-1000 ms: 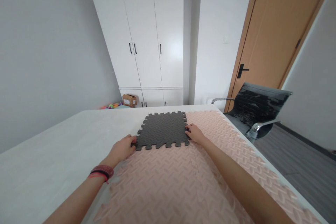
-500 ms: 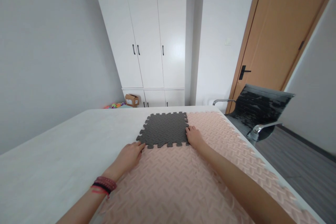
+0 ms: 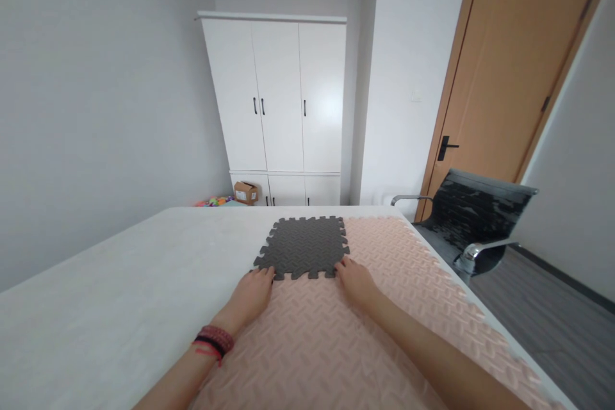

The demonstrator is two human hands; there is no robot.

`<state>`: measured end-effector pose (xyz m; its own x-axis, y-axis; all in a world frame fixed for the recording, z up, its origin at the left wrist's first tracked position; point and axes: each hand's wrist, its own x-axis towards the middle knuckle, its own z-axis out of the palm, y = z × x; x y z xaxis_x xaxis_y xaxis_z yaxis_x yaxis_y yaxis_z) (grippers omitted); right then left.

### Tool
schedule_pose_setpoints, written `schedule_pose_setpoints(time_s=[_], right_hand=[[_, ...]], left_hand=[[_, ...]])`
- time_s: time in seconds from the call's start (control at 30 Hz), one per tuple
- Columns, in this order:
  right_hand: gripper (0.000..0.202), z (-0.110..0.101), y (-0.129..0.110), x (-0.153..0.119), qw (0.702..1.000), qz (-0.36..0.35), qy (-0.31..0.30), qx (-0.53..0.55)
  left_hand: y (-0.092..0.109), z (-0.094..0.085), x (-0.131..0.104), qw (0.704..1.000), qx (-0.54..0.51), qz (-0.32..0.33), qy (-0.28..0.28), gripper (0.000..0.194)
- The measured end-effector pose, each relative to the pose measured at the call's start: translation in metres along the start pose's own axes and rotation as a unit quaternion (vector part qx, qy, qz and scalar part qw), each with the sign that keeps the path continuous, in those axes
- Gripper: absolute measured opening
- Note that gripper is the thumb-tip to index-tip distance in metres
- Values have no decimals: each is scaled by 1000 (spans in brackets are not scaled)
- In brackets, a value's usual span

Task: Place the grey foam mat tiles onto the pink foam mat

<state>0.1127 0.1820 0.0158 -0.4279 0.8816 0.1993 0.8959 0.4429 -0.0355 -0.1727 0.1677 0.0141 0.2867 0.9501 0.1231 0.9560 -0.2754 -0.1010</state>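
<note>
A dark grey foam puzzle tile (image 3: 302, 246) lies flat on the white table (image 3: 120, 288), its toothed edges meeting the pink foam tiles (image 3: 336, 339) in front of it and to its right. My left hand (image 3: 252, 295) rests palm down on the pink mat, fingertips at the grey tile's near left corner. My right hand (image 3: 355, 282) lies flat on the pink mat with its fingertips at the grey tile's near right corner. Neither hand grips anything. Red and black bands circle my left wrist.
A black mesh office chair (image 3: 473, 218) stands right of the table. Behind are a white cupboard (image 3: 281, 99), a wooden door (image 3: 514, 70), a small cardboard box (image 3: 246, 192) and colourful toys (image 3: 211, 201) on the floor.
Both hands slid from the grey tile's left and right sides to its near corners and now lie flat. The tile settled into the pink mat's edges. The view shifted slightly.
</note>
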Motion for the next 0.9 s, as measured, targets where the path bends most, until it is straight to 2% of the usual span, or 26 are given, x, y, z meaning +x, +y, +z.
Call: schedule_pose_setpoints(time_s=[0.1, 0.17, 0.47, 0.57, 0.67, 0.77, 0.9], right_hand=[[47, 0, -8, -17, 998, -54, 1, 15], [48, 1, -12, -21, 997, -75, 5, 24], [44, -3, -25, -14, 998, -55, -18, -33], [45, -6, -30, -15, 997, -29, -19, -67], [47, -7, -30, -19, 997, -41, -21, -60], [50, -7, -27, -21, 997, -58, -18, -48], [51, -12, -21, -18, 998, -41, -42, -28]], left_hand=[[0, -1, -6, 1000, -14, 12, 0, 52], [1, -3, -10, 1000, -18, 21, 1, 48], [10, -6, -13, 1000, -7, 8, -8, 39], [12, -11, -14, 1000, -7, -7, -10, 36], [19, -19, -14, 1000, -10, -11, 2, 32], [32, -24, -12, 999, -31, 20, 30, 38], [50, -21, -9, 994, -66, 75, 43, 41]])
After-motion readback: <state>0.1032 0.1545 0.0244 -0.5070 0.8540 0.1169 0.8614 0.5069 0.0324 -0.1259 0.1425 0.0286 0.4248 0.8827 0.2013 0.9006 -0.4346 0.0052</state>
